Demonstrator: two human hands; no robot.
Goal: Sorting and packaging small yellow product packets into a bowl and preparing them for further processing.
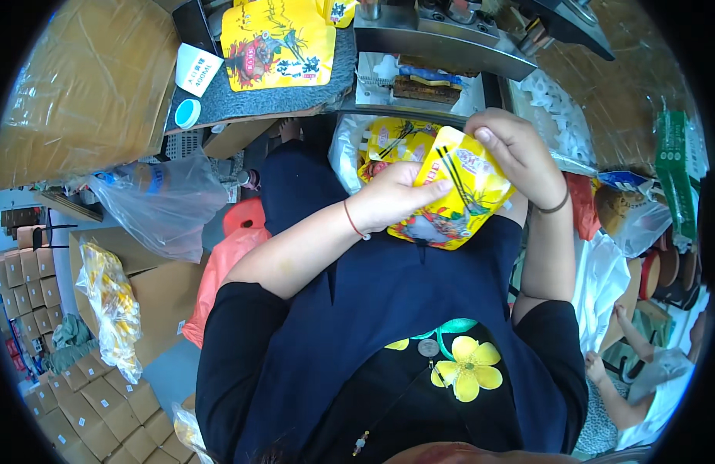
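Observation:
A yellow printed pouch (469,205) is held up over my lap, tilted, with black chopsticks and a food picture on its front. My left hand (388,197) grips its left side, thumb lying across the front and the other fingers out of sight behind it. At the pouch's upper right edge, my right hand (516,147) is closed, its thumb bent and fingertips partly hidden. Just behind the held pouch, more yellow pouches (396,138) lie in a white plastic bag (343,158) between my knees and the machine.
On the dark worktop (311,94) lie another yellow pouch (276,50), a white carton (197,68) and a teal cap (187,114). A metal machine (442,58) stands ahead. White spouts fill a bin (551,108). Cardboard boxes (95,402) and plastic bags surround me; another person (643,394) sits at right.

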